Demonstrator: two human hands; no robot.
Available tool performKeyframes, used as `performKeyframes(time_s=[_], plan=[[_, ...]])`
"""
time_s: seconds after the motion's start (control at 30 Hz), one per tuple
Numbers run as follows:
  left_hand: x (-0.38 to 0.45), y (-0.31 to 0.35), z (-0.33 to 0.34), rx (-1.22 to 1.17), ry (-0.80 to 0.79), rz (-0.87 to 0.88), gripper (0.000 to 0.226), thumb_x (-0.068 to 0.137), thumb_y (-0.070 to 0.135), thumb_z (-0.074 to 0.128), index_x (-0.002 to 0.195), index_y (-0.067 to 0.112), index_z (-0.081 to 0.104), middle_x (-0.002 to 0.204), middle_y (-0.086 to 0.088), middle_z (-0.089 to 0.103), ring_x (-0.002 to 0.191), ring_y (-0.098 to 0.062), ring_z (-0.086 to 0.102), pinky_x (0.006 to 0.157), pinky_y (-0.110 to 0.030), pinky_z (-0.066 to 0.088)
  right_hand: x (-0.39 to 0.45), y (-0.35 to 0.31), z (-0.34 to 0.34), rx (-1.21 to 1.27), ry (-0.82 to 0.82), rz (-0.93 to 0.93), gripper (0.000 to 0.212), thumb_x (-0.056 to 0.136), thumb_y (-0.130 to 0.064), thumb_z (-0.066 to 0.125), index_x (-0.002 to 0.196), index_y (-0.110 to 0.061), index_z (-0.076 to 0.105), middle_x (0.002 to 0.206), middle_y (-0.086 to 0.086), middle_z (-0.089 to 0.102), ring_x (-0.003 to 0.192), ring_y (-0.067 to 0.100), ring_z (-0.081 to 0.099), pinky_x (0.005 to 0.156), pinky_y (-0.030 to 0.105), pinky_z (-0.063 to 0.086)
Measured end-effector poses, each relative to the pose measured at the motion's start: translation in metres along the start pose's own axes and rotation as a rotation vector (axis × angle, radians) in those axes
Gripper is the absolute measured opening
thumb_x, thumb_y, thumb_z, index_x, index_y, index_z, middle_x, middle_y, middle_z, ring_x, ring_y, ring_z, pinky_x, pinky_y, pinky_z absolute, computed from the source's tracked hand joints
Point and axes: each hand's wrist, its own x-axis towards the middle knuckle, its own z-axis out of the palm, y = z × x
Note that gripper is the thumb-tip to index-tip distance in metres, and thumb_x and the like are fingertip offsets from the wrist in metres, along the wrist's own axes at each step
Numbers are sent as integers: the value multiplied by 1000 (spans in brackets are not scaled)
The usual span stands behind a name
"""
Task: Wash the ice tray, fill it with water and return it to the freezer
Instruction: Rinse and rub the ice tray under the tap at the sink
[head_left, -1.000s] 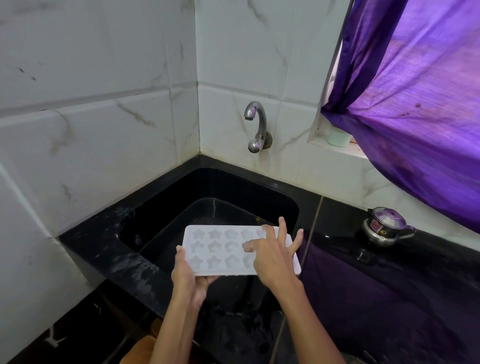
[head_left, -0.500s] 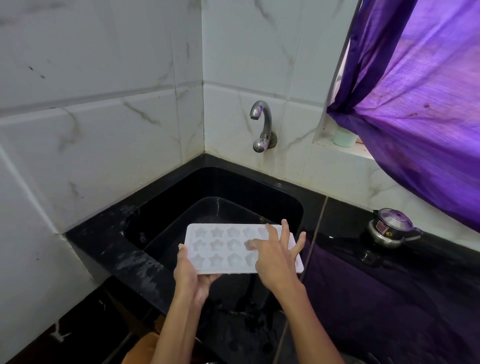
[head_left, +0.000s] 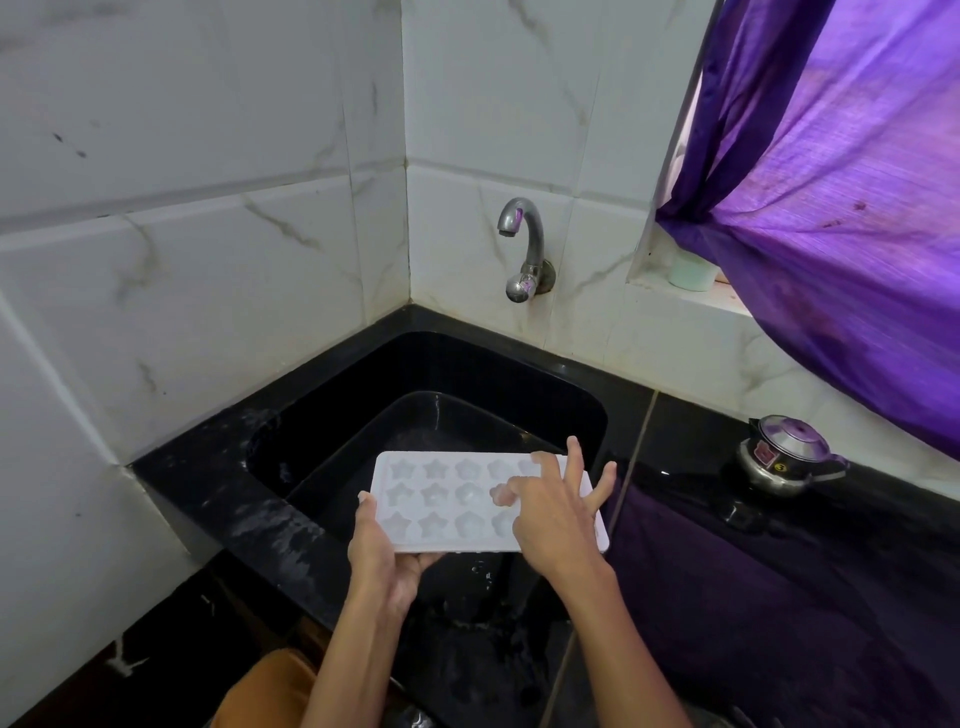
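Washing step: white plastic star-moulded ice tray (head_left: 441, 504) gripped underneath by left hand (head_left: 382, 556), lower centre. Right hand (head_left: 553, 514) open, fingertips (head_left: 511, 488) rubbing a mould. Next, probably, rinsing under the steel tap (head_left: 524, 244), upper centre.

Both forearms bare, no sleeves, rings or watch visible; mustard-orange garment (head_left: 270, 691) at lower edge.

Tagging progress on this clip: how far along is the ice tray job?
Early, in the washing step. Done: the ice tray is out and held over the black sink. In hand: the left hand grips its near left corner while the right hand puts a fingertip into a star mould. No water shows at the tap. Left: rinse, fill, and return it to the freezer, which is not in view.
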Motion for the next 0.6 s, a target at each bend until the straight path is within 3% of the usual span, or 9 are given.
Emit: performKeyframes(time_s=[0.17,0.33,0.6], plan=[[3,-1,5,-4,10,-5,42,100,48,35,99,14,58,104,-15,67,96,-36,64,71,-55,53,5,1,-3,32,56,-13,61,71,13,47,112,-32,53,148,0,25,147,31,-14,110,63,-17],[6,-2,6,0,23,-7,47,99,49,35,115,10,56,108,-17,67,100,-37,63,71,-55,53,9,-4,-2,45,31,-71,56,75,8,52,107,-37,61,154,0,20,146,31,-17,108,63,-20],[6,-1,9,-13,21,-11,47,99,50,33,110,11,58,108,-17,67,99,-37,64,74,-55,53,11,-18,0,-24,-28,-143,70,77,13,44,119,-41,62,160,8,9,145,35,-22,106,64,-24]])
